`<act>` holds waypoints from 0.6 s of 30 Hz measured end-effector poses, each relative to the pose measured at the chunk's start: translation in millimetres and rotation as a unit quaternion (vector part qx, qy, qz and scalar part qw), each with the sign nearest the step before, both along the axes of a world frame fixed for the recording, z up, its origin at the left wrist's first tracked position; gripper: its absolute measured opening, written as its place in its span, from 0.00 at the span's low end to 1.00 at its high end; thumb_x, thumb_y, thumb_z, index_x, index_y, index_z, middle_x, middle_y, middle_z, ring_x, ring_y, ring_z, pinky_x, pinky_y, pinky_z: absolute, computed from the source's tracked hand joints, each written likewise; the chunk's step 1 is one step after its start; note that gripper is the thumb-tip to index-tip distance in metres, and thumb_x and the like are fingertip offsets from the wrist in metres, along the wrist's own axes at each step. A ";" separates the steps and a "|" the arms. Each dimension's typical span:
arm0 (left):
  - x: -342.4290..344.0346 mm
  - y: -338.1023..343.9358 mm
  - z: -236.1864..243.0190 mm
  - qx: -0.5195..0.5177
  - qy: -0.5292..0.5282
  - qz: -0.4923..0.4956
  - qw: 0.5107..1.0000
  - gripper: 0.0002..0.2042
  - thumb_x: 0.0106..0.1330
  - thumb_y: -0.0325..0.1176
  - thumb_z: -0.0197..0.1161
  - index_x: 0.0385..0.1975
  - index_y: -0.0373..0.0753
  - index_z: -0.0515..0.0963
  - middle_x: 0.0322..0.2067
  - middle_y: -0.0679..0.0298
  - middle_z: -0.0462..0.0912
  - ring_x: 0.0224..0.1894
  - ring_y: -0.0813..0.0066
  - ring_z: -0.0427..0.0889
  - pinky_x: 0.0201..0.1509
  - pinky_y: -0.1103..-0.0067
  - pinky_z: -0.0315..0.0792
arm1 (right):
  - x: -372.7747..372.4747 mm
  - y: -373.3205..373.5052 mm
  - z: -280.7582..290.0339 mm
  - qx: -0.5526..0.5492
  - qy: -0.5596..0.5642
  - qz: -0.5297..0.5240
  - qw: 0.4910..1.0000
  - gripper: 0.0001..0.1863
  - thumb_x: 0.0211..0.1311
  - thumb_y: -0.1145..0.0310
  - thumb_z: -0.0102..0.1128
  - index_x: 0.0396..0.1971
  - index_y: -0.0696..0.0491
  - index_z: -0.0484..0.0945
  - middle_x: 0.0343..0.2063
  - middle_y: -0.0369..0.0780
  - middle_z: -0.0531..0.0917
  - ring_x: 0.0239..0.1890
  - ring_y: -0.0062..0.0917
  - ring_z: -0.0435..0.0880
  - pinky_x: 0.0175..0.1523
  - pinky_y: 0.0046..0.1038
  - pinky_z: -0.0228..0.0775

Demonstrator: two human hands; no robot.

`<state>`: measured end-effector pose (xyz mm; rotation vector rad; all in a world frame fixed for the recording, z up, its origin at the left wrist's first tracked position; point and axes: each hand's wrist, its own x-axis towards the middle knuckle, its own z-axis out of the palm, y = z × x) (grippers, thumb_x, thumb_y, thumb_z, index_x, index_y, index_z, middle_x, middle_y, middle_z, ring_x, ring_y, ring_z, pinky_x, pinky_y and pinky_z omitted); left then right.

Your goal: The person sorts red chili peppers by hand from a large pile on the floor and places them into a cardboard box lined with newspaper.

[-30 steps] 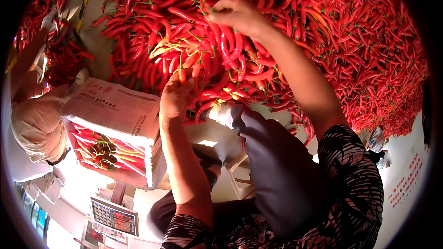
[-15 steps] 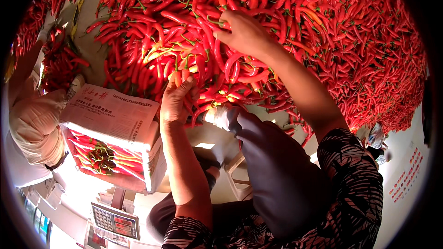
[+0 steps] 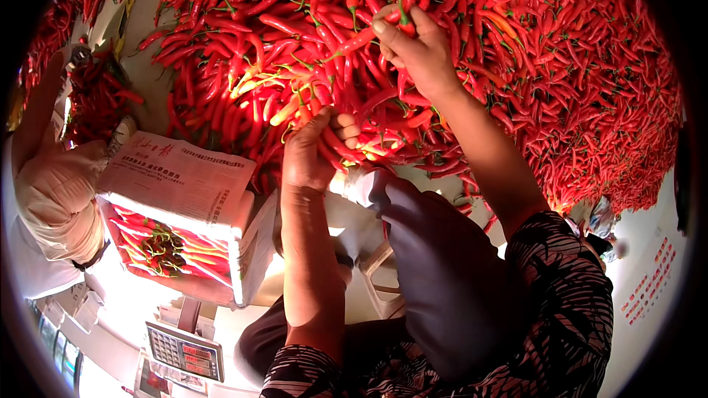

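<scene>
A big heap of red chilli peppers (image 3: 560, 81) with green stems fills the upper view. My left hand (image 3: 321, 136) is low at the heap's middle, fingers curled around a few red-orange chillies (image 3: 302, 112) with stems pointing up. My right hand (image 3: 409, 48), higher and to the right, pinches a red chilli (image 3: 405, 26) by its green stem end, thumb on top. Left of my left arm sits a lined box (image 3: 173, 254) of neatly laid chillies, half covered by a folded newspaper (image 3: 177, 169).
A co-worker (image 3: 59, 199) in light trousers sits at the left edge beside more chillies. A digital scale (image 3: 184, 354) stands under the box. My bent leg (image 3: 442, 265), a pale stool (image 3: 380, 280) and pale floor (image 3: 641, 265) with scattered red marks are below the heap.
My right hand has risen a little to the right and now holds a chilli. My left hand has shifted rightward and turned, still gripping its chillies.
</scene>
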<state>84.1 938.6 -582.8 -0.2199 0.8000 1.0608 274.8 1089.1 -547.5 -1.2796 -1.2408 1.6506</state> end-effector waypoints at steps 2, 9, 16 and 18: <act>17.1 4.1 2.7 0.025 -0.086 0.042 0.995 0.16 0.80 0.37 0.51 0.57 0.31 0.72 0.52 0.46 0.83 0.54 0.52 0.84 0.60 0.61 0.79 | -3.9 -15.9 9.8 0.098 -0.024 0.002 0.995 0.10 0.67 0.67 0.70 0.43 0.53 0.80 0.29 0.31 0.81 0.25 0.12 0.78 0.29 0.19 0.70; 13.0 8.5 -0.9 0.053 -0.053 0.176 0.982 0.15 0.79 0.40 0.54 0.55 0.38 0.77 0.49 0.58 0.85 0.54 0.61 0.82 0.65 0.62 0.74 | -6.5 -65.9 23.1 0.378 -0.239 0.271 0.853 0.26 0.54 0.79 0.67 0.54 0.42 0.82 0.46 0.32 0.83 0.39 0.31 0.87 0.41 0.32 0.84; -26.8 8.2 -8.7 0.066 0.008 0.255 0.965 0.10 0.77 0.37 0.58 0.51 0.41 0.75 0.41 0.61 0.83 0.43 0.66 0.83 0.53 0.60 0.79 | -2.3 -9.9 -2.1 0.294 -0.281 0.103 0.908 0.11 0.67 0.71 0.61 0.46 0.57 0.80 0.41 0.47 0.86 0.44 0.41 0.87 0.48 0.37 0.79; -25.4 12.8 -8.0 0.081 -0.008 0.244 0.966 0.10 0.77 0.36 0.58 0.51 0.41 0.76 0.41 0.64 0.82 0.43 0.69 0.80 0.55 0.66 0.76 | -12.2 16.1 -11.7 0.239 -0.378 0.144 0.883 0.15 0.66 0.63 0.63 0.46 0.58 0.79 0.42 0.49 0.86 0.45 0.46 0.86 0.49 0.40 0.78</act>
